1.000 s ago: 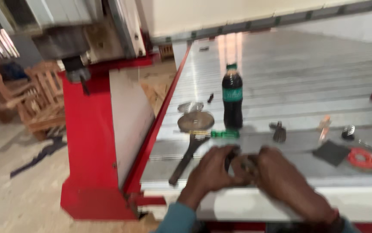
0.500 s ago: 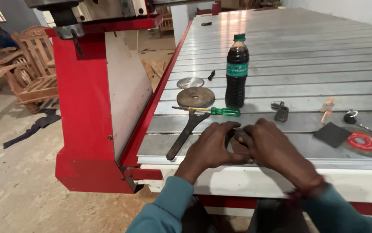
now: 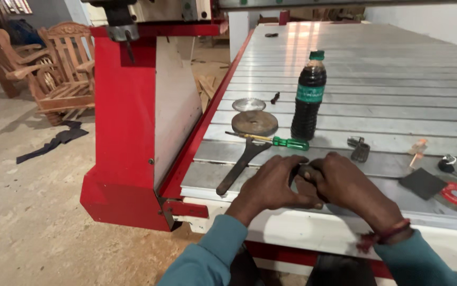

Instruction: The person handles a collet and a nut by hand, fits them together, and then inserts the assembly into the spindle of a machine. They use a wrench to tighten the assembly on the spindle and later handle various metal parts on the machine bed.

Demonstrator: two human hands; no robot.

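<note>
Dark small part point(image 3: 303, 173), lower centre of frame on the metal table point(image 3: 398, 79), is being gripped from both sides: left hand point(image 3: 272, 184) curling fingers around it, right hand point(image 3: 346, 185) clenching over it. Wrench point(image 3: 240, 165) lying just left.

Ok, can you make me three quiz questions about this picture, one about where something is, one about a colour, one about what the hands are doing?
1. Where is the screwdriver?
A. on the floor
B. on the table, in front of the bottle
C. on the chair

2. What colour is the bottle cap?
A. green
B. yellow
C. white

3. What are the hands doing?
A. hanging loose
B. holding the bottle
C. closed together on a small dark part

Answers: 1 B, it lies on the table by the bottle's base. 2 A, the cap looks green. 3 C, left hand and right hand meet around the dark part.
</note>
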